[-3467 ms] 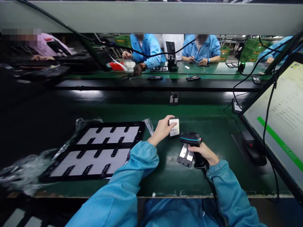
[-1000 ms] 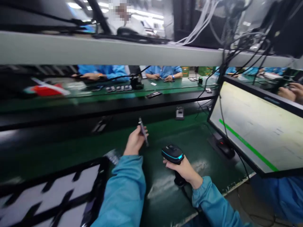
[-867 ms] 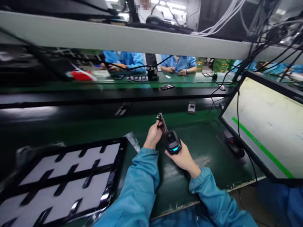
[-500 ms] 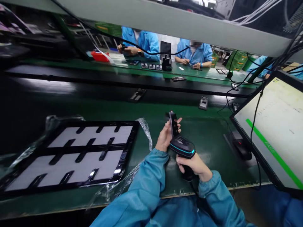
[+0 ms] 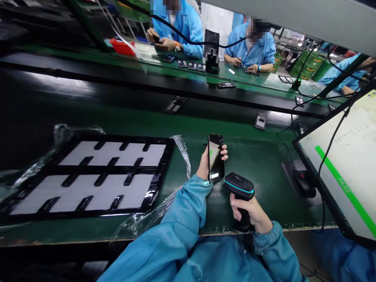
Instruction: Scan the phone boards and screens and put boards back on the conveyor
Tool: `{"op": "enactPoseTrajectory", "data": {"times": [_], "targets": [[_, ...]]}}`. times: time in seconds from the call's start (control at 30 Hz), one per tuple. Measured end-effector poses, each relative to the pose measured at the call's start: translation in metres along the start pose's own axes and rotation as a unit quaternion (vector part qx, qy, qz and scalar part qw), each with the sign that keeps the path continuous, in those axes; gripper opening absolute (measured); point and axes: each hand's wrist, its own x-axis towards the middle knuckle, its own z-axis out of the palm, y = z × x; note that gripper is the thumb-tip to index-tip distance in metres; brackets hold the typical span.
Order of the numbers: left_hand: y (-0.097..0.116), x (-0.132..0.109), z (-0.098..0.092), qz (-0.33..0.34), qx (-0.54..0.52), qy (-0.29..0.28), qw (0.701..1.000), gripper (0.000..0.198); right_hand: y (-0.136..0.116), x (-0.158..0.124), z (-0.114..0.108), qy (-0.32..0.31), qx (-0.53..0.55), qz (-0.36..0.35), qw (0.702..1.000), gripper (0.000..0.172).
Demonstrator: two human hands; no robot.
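My left hand (image 5: 203,163) is wrapped round a glossy black smartphone (image 5: 216,157), held upright above the green bench. A small white label shows near the phone's lower end, and its shiny face carries a pale and green reflection. In my right hand (image 5: 255,213) is a black barcode scanner (image 5: 239,185) with a lit cyan band, gripped by its handle. The scanner's head points left, just below and to the right of the phone, apart from it.
A black tray (image 5: 152,169) with pale compartments lies left, amid clear plastic film (image 5: 182,152). At right stand a monitor (image 5: 340,172) showing a green PASS bar and a mouse (image 5: 304,183). Several phone parts (image 5: 260,120) lie beyond. Co-workers (image 5: 249,47) sit opposite.
The phone has turned from edge-on to showing its broad glossy face. The scanner has moved right and away from the phone. My view has tilted down somewhat.
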Motion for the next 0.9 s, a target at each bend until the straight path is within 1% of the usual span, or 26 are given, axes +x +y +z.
{"op": "enactPoseTrajectory", "data": {"times": [0.1, 0.17, 0.23, 0.33, 0.37, 0.43, 0.5, 0.53, 0.63, 0.67, 0.73, 0.8, 0.9], "targets": [[0.0, 0.001, -0.006, -0.027, -0.096, -0.028, 0.995, 0.035, 0.002, -0.001, -0.004, -0.018, 0.03, 0.002, 0.999, 0.025], [0.001, 0.002, -0.011, -0.039, -0.099, -0.031, 0.994, 0.036, 0.005, -0.001, -0.006, -0.034, 0.055, 0.008, 0.998, 0.024], [0.002, 0.004, -0.017, -0.042, -0.061, -0.022, 0.997, 0.044, 0.008, -0.001, -0.008, -0.043, 0.084, 0.01, 0.995, 0.023], [0.004, 0.006, -0.026, -0.035, 0.011, -0.005, 0.999, 0.063, 0.012, -0.004, -0.011, -0.045, 0.111, -0.001, 0.993, 0.024], [0.004, 0.006, -0.028, -0.03, 0.038, 0.007, 0.999, 0.067, 0.012, -0.005, -0.011, -0.039, 0.099, -0.015, 0.994, 0.024], [0.003, 0.003, -0.031, -0.011, 0.11, 0.048, 0.993, 0.067, 0.007, -0.008, -0.008, -0.017, 0.027, -0.046, 0.998, 0.025], [0.001, -0.001, -0.03, 0.017, 0.194, 0.09, 0.977, 0.061, -0.001, -0.01, 0.0, 0.028, -0.09, -0.07, 0.993, 0.028], [-0.001, -0.003, -0.029, 0.035, 0.233, 0.107, 0.966, 0.057, -0.006, -0.009, 0.005, 0.058, -0.15, -0.077, 0.984, 0.028], [-0.007, -0.008, -0.023, 0.101, 0.334, 0.157, 0.924, 0.043, -0.018, -0.002, 0.02, 0.145, -0.284, -0.103, 0.942, 0.023], [-0.008, -0.01, -0.021, 0.12, 0.364, 0.173, 0.907, 0.039, -0.02, 0.001, 0.024, 0.166, -0.309, -0.111, 0.93, 0.021], [-0.01, -0.011, -0.017, 0.145, 0.412, 0.19, 0.879, 0.037, -0.02, 0.009, 0.029, 0.191, -0.334, -0.117, 0.916, 0.021], [-0.011, -0.012, -0.013, 0.162, 0.441, 0.192, 0.861, 0.035, -0.017, 0.015, 0.029, 0.208, -0.337, -0.117, 0.911, 0.022], [-0.009, -0.015, -0.007, 0.187, 0.468, 0.201, 0.84, 0.035, -0.013, 0.017, 0.028, 0.207, -0.333, -0.12, 0.912, 0.021]]}}
